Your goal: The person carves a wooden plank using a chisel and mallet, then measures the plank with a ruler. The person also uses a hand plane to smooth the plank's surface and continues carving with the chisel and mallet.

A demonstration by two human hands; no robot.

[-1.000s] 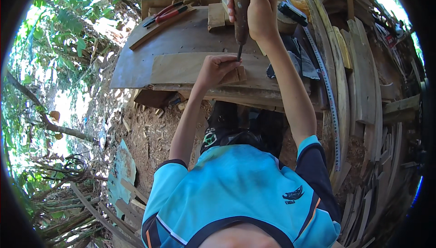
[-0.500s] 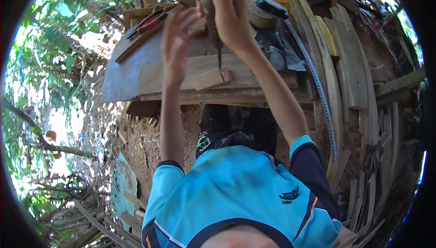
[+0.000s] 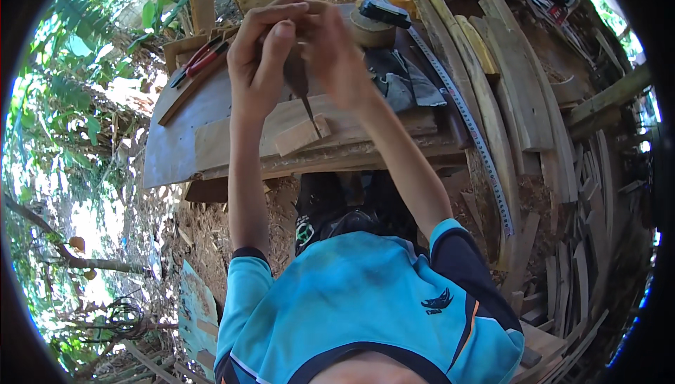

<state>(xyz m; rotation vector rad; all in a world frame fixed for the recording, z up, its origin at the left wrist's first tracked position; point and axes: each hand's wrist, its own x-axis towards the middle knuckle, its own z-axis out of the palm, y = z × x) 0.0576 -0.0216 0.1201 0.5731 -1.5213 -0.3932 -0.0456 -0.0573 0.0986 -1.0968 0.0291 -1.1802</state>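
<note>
A hand tool [image 3: 297,78] with a brown handle and a thin dark metal shaft leans over the bench, its point on a small wooden block [image 3: 301,137]. The block lies on a flat board [image 3: 232,139]. Around the upper handle, the fingers of my left hand [image 3: 261,54] are curled, the thumb in front. My right hand [image 3: 337,64] is beside the handle, close to the left fingers. Motion smears its fingers, so its hold cannot be made out. Both hands hide the top of the handle.
Red-handled pliers [image 3: 200,62] lie on a wood strip at the left. At the right are a dark object [image 3: 384,13] on a round container, grey cloth [image 3: 397,92], a measuring tape [image 3: 464,110] and long planks [image 3: 517,82]. Wood chips cover the ground [image 3: 211,226].
My left hand has moved from beside the tool onto its handle. My right hand, formerly wrapped round the handle, has lowered and blurred. The tool has tilted; the whole view has shifted slightly.
</note>
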